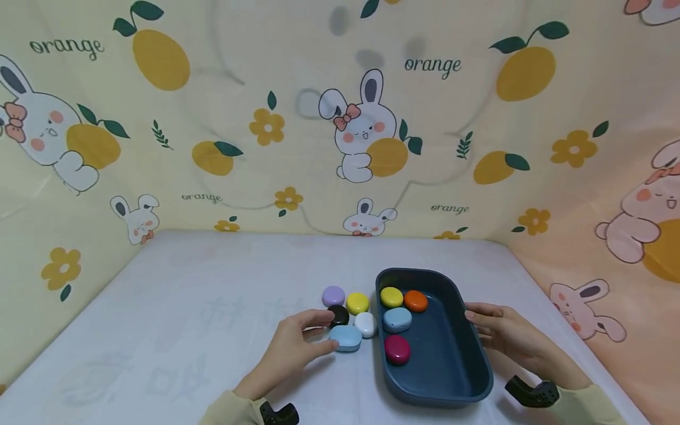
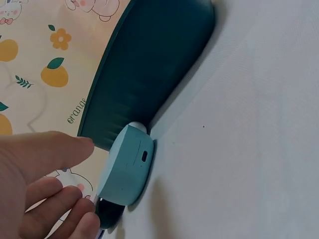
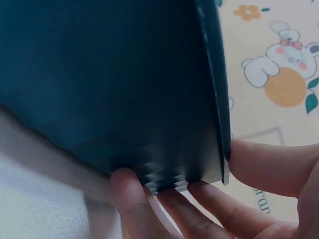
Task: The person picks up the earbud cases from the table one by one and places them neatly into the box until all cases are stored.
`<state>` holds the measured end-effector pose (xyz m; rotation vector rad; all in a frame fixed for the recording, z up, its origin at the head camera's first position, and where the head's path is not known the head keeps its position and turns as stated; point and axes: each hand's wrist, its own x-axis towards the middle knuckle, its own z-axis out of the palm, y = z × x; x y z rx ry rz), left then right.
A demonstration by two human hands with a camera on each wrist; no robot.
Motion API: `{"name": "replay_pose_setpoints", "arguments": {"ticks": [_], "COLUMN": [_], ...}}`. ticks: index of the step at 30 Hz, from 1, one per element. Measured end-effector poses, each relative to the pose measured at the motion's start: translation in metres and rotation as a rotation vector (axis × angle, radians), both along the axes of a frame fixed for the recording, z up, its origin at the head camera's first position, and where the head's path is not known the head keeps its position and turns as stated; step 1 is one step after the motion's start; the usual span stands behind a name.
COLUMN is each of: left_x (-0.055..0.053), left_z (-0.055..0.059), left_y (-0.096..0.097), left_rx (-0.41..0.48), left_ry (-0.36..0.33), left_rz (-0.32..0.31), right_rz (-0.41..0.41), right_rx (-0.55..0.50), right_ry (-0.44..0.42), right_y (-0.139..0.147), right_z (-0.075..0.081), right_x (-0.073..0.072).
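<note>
My left hand [image 1: 294, 345] is beside a light blue earbud case [image 1: 346, 338], its thumb near the case and its fingertips by a black rounded case [image 1: 338, 316]. In the left wrist view a small port shows on the light blue case [image 2: 124, 169], with a gap between thumb and fingers. My right hand [image 1: 512, 336] grips the right side of a dark blue tray [image 1: 446, 378]. The right wrist view has the thumb over the tray's rim and the fingers against its outer wall [image 3: 124, 99]. Inside the tray lie yellow [image 1: 391, 297], orange [image 1: 416, 301], light blue [image 1: 397, 320] and crimson [image 1: 397, 349] cases.
Purple [image 1: 333, 296], yellow [image 1: 358, 303] and white [image 1: 365, 324] cases cluster left of the tray on the white tabletop [image 1: 186, 330]. A printed cloth [image 1: 319, 47] with rabbits and oranges rises behind the table and along its sides.
</note>
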<state>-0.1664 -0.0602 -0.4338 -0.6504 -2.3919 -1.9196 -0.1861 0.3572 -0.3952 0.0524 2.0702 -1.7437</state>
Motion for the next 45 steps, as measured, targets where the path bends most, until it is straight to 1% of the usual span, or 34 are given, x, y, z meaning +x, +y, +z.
{"name": "replay_pose_setpoints", "arguments": {"ticks": [4, 10, 16, 22, 26, 36, 45], "left_x": [-0.0017, -0.0029, -0.0022, -0.0021, -0.0014, -0.0010, -0.0024], "left_z": [-0.0023, -0.0037, -0.0043, -0.0064, -0.0059, -0.0073, -0.0098], "left_y": [-0.0005, -0.0005, 0.0000, 0.0022, 0.0033, 0.0056, 0.0075], "left_rx": [-0.007, -0.035, -0.036, -0.057, -0.067, -0.062, -0.061], "left_ry": [-0.005, -0.007, -0.014, -0.024, -0.028, -0.044, -0.038], "left_rz": [-0.003, 0.005, 0.000, 0.007, 0.006, 0.005, 0.001], "right_rz": [-0.004, 0.018, 0.021, 0.035, 0.028, 0.024, 0.035], "right_rx": [-0.005, -0.023, -0.032, -0.052, -0.058, -0.056, -0.060], "right_ry": [-0.008, 0.002, 0.002, -0.001, -0.010, -0.011, -0.006], "right_y": [0.0014, 0.0031, 0.0026, 0.0035, 0.0031, 0.0038, 0.0046], "right_z": [-0.0003, -0.0014, -0.0020, -0.0007, -0.0005, -0.0022, -0.0023], "right_x": [0.0004, -0.0008, -0.0010, -0.0012, -0.0010, -0.0019, -0.0013]}}
